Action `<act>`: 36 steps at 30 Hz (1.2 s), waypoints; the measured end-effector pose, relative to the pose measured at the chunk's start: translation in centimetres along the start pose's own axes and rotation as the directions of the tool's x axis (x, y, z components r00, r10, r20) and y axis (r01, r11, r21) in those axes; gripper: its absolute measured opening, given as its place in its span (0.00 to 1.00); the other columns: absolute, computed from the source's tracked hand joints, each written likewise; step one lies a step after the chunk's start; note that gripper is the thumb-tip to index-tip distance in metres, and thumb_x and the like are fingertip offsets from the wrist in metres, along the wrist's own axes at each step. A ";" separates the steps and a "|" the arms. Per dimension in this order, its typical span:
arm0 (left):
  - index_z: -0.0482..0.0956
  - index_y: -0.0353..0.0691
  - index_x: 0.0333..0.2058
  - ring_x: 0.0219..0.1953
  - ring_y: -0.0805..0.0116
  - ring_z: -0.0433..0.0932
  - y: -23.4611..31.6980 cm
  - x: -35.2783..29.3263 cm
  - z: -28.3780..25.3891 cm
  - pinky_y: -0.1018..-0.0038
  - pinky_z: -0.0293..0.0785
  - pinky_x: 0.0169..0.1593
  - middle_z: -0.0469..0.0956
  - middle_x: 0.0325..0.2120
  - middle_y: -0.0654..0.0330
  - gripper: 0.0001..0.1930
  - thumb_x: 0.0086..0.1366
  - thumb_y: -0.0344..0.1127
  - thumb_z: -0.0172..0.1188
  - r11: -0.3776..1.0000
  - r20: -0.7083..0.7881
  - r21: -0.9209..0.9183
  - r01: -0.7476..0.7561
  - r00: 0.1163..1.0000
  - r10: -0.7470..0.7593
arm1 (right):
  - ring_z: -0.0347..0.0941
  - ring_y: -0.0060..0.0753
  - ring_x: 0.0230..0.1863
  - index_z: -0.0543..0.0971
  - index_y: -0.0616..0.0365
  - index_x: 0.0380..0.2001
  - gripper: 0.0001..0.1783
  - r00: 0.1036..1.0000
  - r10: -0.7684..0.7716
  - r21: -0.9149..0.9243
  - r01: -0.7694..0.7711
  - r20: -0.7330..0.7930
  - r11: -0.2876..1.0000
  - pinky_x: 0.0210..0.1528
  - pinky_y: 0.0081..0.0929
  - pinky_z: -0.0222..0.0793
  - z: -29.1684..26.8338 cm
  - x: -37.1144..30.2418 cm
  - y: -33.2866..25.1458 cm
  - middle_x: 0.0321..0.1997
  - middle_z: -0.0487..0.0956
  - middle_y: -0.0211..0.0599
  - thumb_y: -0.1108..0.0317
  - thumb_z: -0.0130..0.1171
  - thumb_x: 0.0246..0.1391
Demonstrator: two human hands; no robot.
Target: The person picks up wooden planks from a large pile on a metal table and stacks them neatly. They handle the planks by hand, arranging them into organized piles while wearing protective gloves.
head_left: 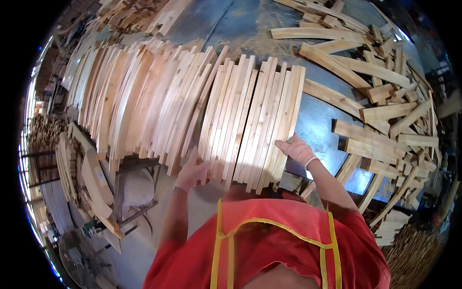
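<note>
A row of pale wooden strips (250, 111) stands on edge in front of me, side by side, their near ends uneven and jutting toward my body. My left hand (193, 169), in a light glove, grips the left side of this bundle near its near end. At the right side my right hand (297, 150), in a pale glove with a light cuff, presses on the outermost strip, fingers bent against it. The bundle sits between both hands. A narrow dark gap runs through its middle. Some fingertips are hidden by the wood.
A longer row of wooden strips (139, 101) leans to the left. Loose wood pieces (370, 91) lie heaped at the right on the metal tabletop (317, 115). More wood is at the far left back. A fan (79, 257) stands at the lower left, near curved boards (96, 183).
</note>
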State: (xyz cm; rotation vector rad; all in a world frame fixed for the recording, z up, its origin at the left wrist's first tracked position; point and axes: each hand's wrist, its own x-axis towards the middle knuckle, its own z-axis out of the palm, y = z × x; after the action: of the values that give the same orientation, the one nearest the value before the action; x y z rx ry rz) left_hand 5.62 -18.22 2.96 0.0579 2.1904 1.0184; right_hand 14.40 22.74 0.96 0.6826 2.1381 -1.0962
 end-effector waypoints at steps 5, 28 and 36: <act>0.47 0.49 0.80 0.64 0.59 0.75 -0.4 3.0 0.9 0.64 0.75 0.65 0.75 0.64 0.53 0.55 0.60 0.26 0.72 0.862 0.125 -0.507 0.014 0.991 0.057 | 0.84 0.50 0.44 0.72 0.77 0.57 0.43 0.966 -0.088 0.103 0.116 -0.245 0.988 0.49 0.38 0.78 2.5 2.1 2.8 0.44 0.85 0.55 0.45 0.69 0.56; 0.69 0.33 0.68 0.62 0.62 0.77 26.2 38.0 -21.3 0.65 0.74 0.66 0.78 0.61 0.56 0.30 0.69 0.32 0.65 0.629 0.078 -0.765 -0.135 0.951 0.300 | 0.82 0.33 0.50 0.78 0.65 0.61 0.34 0.930 -0.208 0.692 0.364 -0.301 0.624 0.53 0.32 0.79 -26.2 25.9 -26.5 0.54 0.84 0.42 0.51 0.68 0.59; 0.79 0.31 0.59 0.53 0.53 0.83 27.8 61.4 -38.3 0.61 0.79 0.57 0.83 0.55 0.47 0.32 0.69 0.55 0.63 0.956 -0.014 0.282 -0.077 0.996 0.085 | 0.76 0.30 0.54 0.79 0.58 0.58 0.32 0.870 -0.444 0.710 0.450 -0.213 0.541 0.55 0.24 0.70 -25.2 44.4 -40.4 0.51 0.82 0.37 0.49 0.71 0.57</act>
State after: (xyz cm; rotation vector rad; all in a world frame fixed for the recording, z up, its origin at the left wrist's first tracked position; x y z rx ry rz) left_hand -70.68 -4.52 2.88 0.2679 2.3593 0.7470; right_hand -50.36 29.93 0.67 0.4545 1.8457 -2.3400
